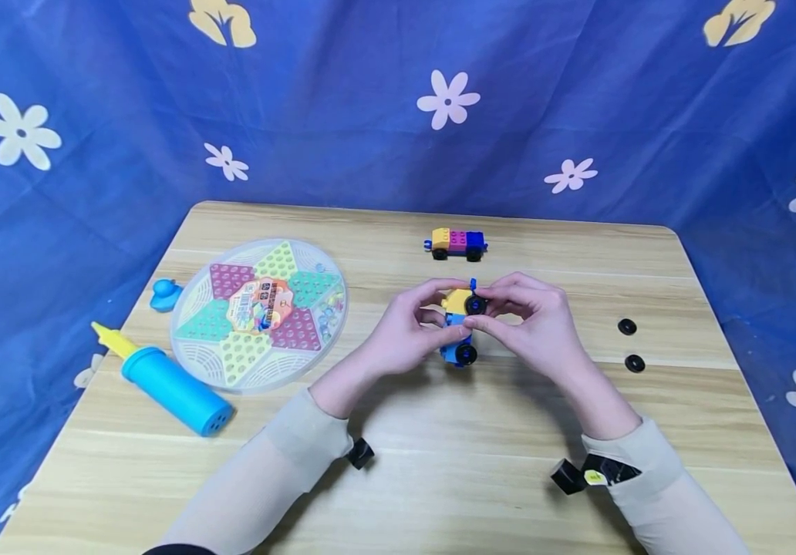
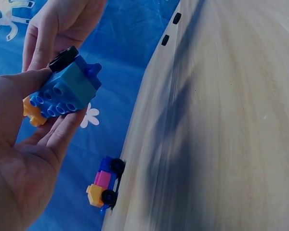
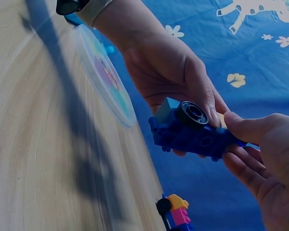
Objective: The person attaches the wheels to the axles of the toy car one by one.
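Above the middle of the table, my left hand [image 1: 401, 331] grips a toy block car [image 1: 455, 317] with a yellow block at one end and light blue blocks behind it. Thumb and fingers clasp it from both sides, and the studs show in the left wrist view on its blue block [image 2: 70, 89]. My right hand [image 1: 537, 320] pinches the yellow end, at a black wheel [image 1: 476, 304]. Whether that wheel is fully seated cannot be told. Another black wheel [image 3: 192, 113] sits on the blue end, beside the dark blue base [image 3: 185, 137].
Behind the hands stands a second block car [image 1: 458, 243], yellow, pink and blue. Two loose black wheels [image 1: 627, 327] lie at the right. On the left are a round Chinese checkers board [image 1: 186, 351], a blue rubber duck [image 1: 165, 294] and a blue pump [image 1: 176, 389] with a yellow nozzle.
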A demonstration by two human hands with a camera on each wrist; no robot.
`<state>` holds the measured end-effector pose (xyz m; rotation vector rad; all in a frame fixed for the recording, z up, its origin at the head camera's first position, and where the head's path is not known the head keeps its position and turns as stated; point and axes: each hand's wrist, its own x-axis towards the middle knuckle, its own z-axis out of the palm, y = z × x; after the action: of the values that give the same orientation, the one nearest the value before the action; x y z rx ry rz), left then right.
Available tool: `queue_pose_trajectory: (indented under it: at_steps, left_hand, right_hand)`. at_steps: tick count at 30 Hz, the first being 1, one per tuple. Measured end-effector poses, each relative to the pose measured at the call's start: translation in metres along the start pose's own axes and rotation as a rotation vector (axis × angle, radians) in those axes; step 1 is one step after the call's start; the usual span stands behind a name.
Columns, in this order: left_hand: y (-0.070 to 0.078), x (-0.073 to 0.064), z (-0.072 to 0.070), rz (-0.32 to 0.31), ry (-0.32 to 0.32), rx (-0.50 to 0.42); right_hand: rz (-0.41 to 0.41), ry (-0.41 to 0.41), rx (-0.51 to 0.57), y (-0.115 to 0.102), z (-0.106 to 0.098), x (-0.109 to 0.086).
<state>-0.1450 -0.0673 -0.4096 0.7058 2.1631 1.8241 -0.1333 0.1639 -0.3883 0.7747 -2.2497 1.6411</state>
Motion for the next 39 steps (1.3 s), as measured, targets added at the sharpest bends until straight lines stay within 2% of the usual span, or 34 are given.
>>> queue_pose_trajectory:
  at_steps: [11,19,26,33,39]
  left_hand:
    - [0.000,-0.001,-0.002,-0.013,0.003,-0.009]
    - [0.002,-0.002,-0.003,-0.025,0.034,-0.007]
    - [0.002,-0.002,-0.006,-0.047,0.073,0.110]
    - [0.002,-0.001,-0.008,0.019,0.066,0.244]
    - [0.005,-0.003,-0.008,0.052,0.040,0.387]
  right_hand:
    - [-0.008,-0.015,0.056,0.002,-0.006,-0.001]
    - [0.033,-0.021,0.095,0.002,-0.013,-0.002]
    - [0.086,-0.079,0.089,0.002,-0.018,-0.003]
    - [0.159,-0.176,0.082,0.002,-0.018,-0.001]
    - [0.184,-0.277,0.009,0.003,-0.016,0.001]
